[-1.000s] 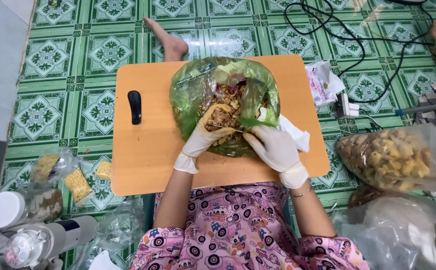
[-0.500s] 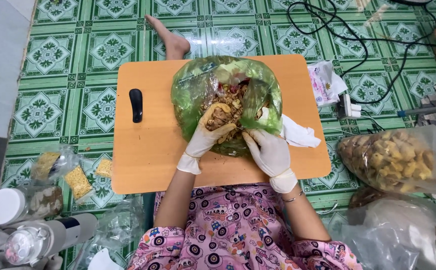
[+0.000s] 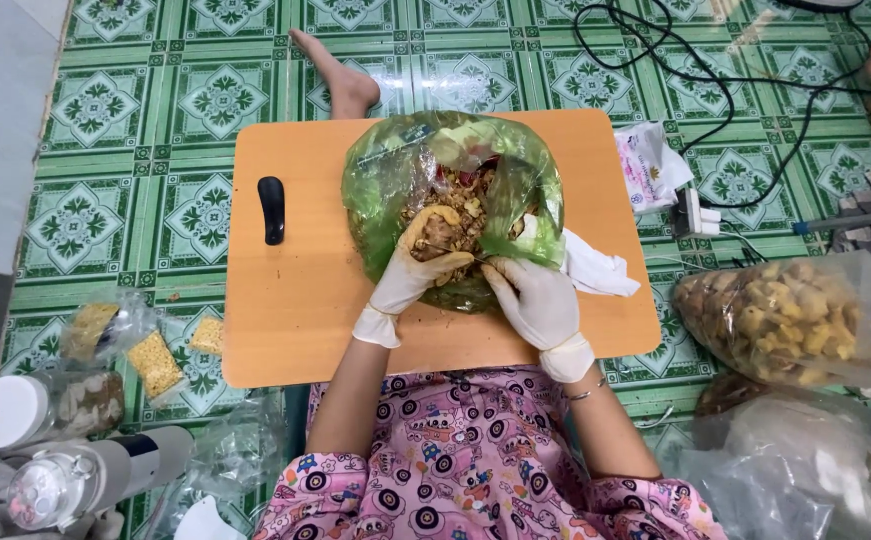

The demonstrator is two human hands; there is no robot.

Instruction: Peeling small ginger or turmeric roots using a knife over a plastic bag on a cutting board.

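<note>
Centre of low orange table (image 3: 295, 300): green plastic-lined bowl (image 3: 452, 200) of chopped brown mix; gloved left hand (image 3: 417, 268) at its 7 o'clock, fingers cupped around a portion; gloved right hand (image 3: 533, 297) at 5 o'clock pinching the plastic edge; black tool (image 3: 271, 208) at 9 o'clock.

Glossy green plastic bag (image 3: 395, 170), smooth matt wooden-looking table (image 3: 295, 300), probably thin rubber gloves (image 3: 545, 305).

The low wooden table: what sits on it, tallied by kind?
Green plastic bag of brown food mix: 1
Black oblong handle-like object: 1
White crumpled tissue: 1
White-gloved hand: 2, left hand and right hand
Total: 5
</note>
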